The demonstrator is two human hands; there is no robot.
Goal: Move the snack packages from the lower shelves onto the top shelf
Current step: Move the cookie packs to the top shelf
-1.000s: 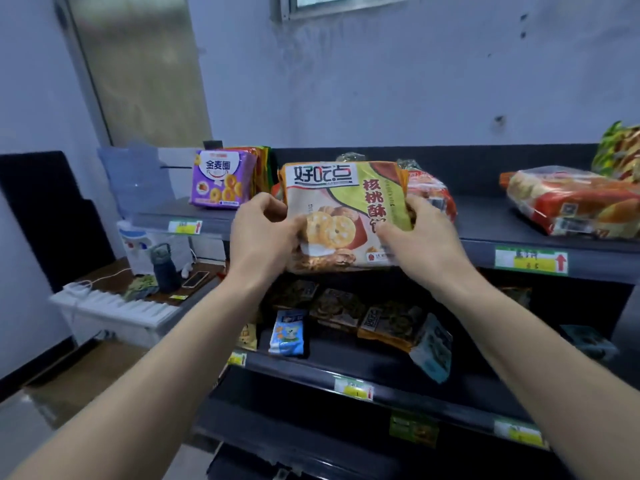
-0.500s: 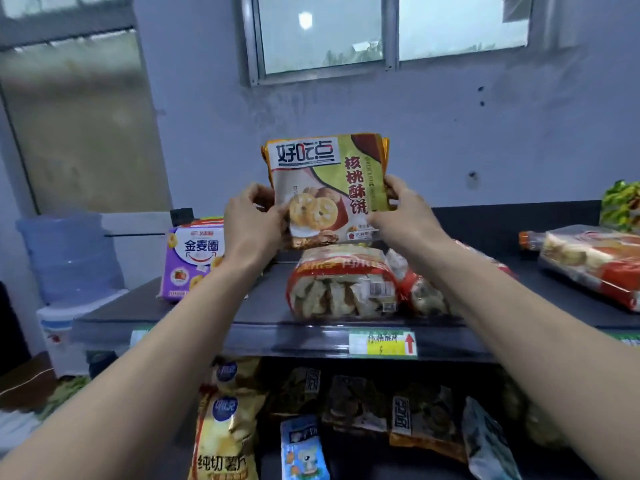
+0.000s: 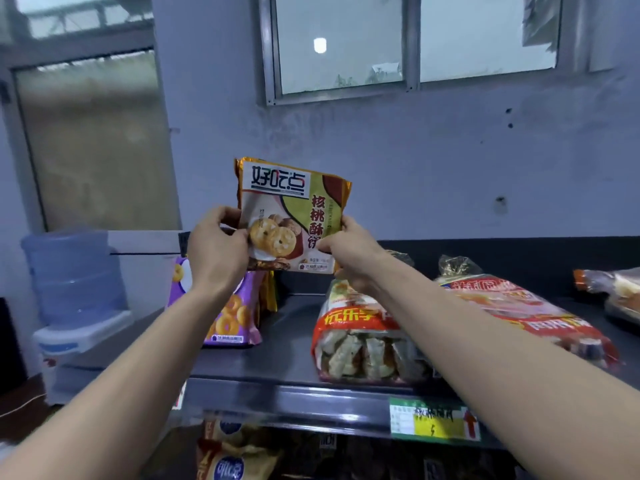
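Both hands hold a cookie package (image 3: 294,216) upright above the top shelf (image 3: 294,327), the left hand (image 3: 216,247) gripping its lower left edge and the right hand (image 3: 349,251) pinching its lower right edge. On the dark shelf a purple ring-biscuit bag (image 3: 228,317) stands at the left, partly behind the left wrist, and a clear red-banded pastry bag (image 3: 360,344) lies to the right with a longer red bag (image 3: 540,313) just beside it. A green-and-yellow price tag (image 3: 434,422) sits on the shelf's front rail.

Bread bag (image 3: 360,344) on top shelf (image 3: 287,341), biscuit packet (image 3: 294,216) above.
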